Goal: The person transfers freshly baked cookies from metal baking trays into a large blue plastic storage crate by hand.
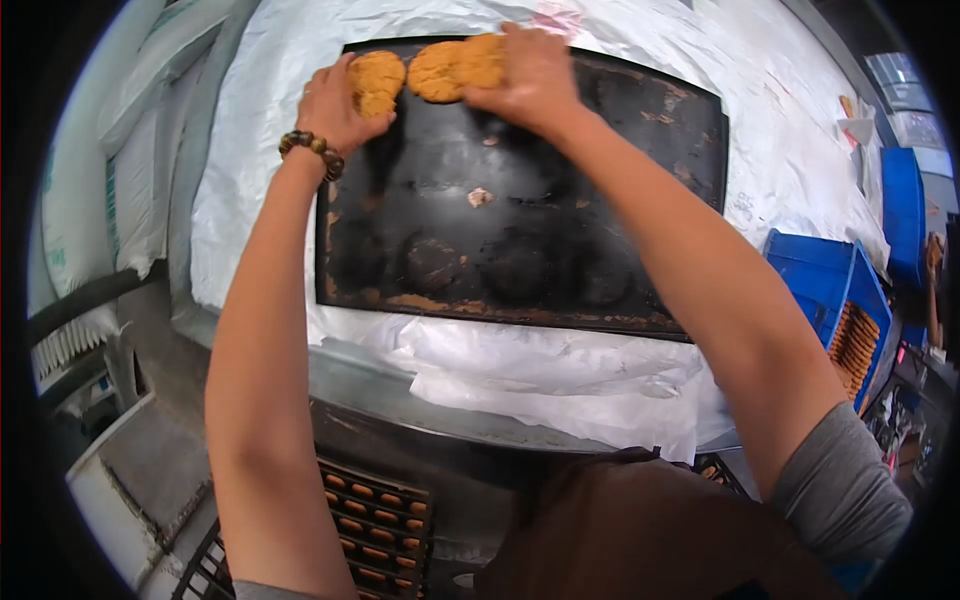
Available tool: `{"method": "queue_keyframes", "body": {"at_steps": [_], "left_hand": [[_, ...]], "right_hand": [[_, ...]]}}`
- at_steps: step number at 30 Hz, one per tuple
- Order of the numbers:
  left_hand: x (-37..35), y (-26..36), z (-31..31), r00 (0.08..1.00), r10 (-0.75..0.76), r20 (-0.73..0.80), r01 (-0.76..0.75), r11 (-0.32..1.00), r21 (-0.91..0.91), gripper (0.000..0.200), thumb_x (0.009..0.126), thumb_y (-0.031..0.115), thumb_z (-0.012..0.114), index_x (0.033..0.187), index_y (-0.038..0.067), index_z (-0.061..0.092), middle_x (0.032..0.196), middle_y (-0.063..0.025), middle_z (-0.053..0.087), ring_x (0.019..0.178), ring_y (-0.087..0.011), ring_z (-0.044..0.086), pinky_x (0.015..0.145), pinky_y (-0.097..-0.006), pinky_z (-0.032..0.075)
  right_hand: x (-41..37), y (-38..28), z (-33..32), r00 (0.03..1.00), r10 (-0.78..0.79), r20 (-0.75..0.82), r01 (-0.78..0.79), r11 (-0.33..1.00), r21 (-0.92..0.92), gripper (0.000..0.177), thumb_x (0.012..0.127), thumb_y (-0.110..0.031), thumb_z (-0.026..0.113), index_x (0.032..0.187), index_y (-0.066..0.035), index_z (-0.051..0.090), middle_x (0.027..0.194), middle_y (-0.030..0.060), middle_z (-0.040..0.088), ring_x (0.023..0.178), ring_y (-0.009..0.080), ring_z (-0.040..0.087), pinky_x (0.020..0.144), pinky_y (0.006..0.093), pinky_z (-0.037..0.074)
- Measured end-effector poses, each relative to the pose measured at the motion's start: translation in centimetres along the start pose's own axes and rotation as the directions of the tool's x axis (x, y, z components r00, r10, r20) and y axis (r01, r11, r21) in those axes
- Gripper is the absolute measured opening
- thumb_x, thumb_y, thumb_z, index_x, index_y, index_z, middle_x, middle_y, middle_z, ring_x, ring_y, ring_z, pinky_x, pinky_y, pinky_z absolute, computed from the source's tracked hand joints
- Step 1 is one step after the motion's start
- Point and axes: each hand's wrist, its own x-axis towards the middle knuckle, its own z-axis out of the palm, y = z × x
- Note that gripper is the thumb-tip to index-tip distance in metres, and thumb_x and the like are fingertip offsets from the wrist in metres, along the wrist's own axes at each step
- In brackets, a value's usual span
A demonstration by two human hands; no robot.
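A dark baking tray (550,240), worn and stained with brown residue, lies on white plastic sheeting. At its far left edge, my left hand (335,105) has its fingers and thumb round golden, cracked-topped cookies (379,78). Just to the right, my right hand (535,80) grips more such cookies (437,72), which overlap one another. The two groups are close together over the tray's far side, with a narrow gap between them. My palms hide part of the cookies. A beaded bracelet (312,148) circles my left wrist.
White plastic sheeting (790,150) covers the worktop around the tray. Blue crates (815,275) stand at the right, one holding rows of brown baked pieces (855,345). Below the worktop edge is a rack of small filled moulds (375,520). White sacks (80,200) line the left side.
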Motion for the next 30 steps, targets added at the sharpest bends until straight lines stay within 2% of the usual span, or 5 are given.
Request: {"method": "queue_keyframes", "body": {"at_steps": [7,13,19,21,30], "left_hand": [[6.3,-3.9,3.9,0.951,-0.128,0.282,0.171,0.976,-0.134,0.116,0.068,0.036,0.095,0.163,0.011,0.033,0.138,-0.0237,0.066,0.127,-0.0392,0.065,0.11,-0.0464,0.052],[7.6,-10.6,7.3,0.987,-0.007,0.163,0.019,0.997,-0.074,0.11,0.067,0.005,0.088,0.162,0.014,0.034,0.141,-0.0217,0.06,0.129,-0.0377,0.061,0.111,-0.0434,0.052],[3.4,-11.5,7.6,0.999,0.003,-0.033,-0.012,0.963,-0.268,0.096,0.072,-0.016,0.073,0.158,0.011,0.041,0.143,-0.0171,0.054,0.134,-0.0299,0.057,0.114,-0.0385,0.05],[1.5,-10.6,8.6,0.999,-0.013,0.038,0.037,0.635,-0.772,0.086,0.078,-0.015,0.07,0.156,0.005,0.042,0.149,-0.0166,0.053,0.137,-0.028,0.056,0.116,-0.0376,0.047],[-16.4,9.1,-4.3,0.944,-0.126,0.305,0.316,0.082,-0.945,0.069,0.102,0.023,0.064,0.162,0.004,0.035,0.159,-0.0154,0.046,0.144,-0.0288,0.049,0.118,-0.0423,0.043]], "right_hand": [[4.1,-4.3,3.1,0.87,0.294,0.396,-0.385,0.907,0.171,0.112,0.064,-0.062,0.089,0.144,0.003,0.045,0.146,0.0262,0.049,0.144,0.0434,0.039,0.117,0.0512,0.042],[5.0,-6.8,4.6,0.741,0.612,0.276,-0.663,0.732,0.156,0.046,0.093,-0.03,0.075,0.126,-0.001,0.06,0.132,0.0182,0.053,0.129,0.0346,0.051,0.101,0.0394,0.055],[3.0,-6.3,2.3,0.61,0.634,0.476,-0.786,0.564,0.255,0.091,0.058,-0.022,0.104,0.131,0.002,0.055,0.141,0.0235,0.05,0.137,0.0395,0.048,0.11,0.041,0.051],[2.0,-6.8,1.9,0.599,0.623,0.504,-0.794,0.376,0.478,0.09,0.056,-0.017,0.104,0.128,0.004,0.055,0.138,0.024,0.055,0.133,0.041,0.054,0.112,0.0451,0.05],[-12.9,-8.3,-12.5,0.731,0.246,0.637,-0.507,-0.429,0.748,0.067,0.074,-0.006,0.093,0.124,0.007,0.051,0.114,0.0183,0.066,0.102,0.0227,0.067,0.088,0.0378,0.059]]}}
